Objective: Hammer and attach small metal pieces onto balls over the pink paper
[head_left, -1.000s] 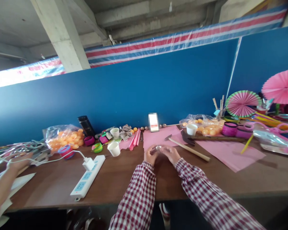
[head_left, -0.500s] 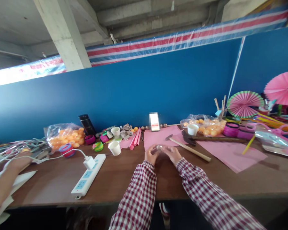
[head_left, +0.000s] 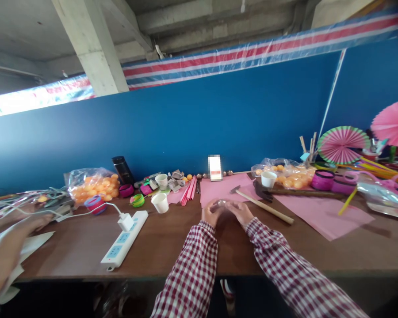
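Observation:
My left hand and my right hand meet over the brown table, fingers pinched together on a small clear roundish object held between them. Both arms wear red-and-white checked sleeves. Just beyond the hands lies a pink paper sheet, and a wooden-handled hammer rests right of my right hand.
A white power strip with a plugged charger lies to the left. White paper cups, bags of orange balls, pink fans, pink tape rolls and another pink sheet crowd the back. Another person's arm reaches in at far left.
My hands stay together on the small object. The view has shifted slightly, and the other person's hand at left has moved a little.

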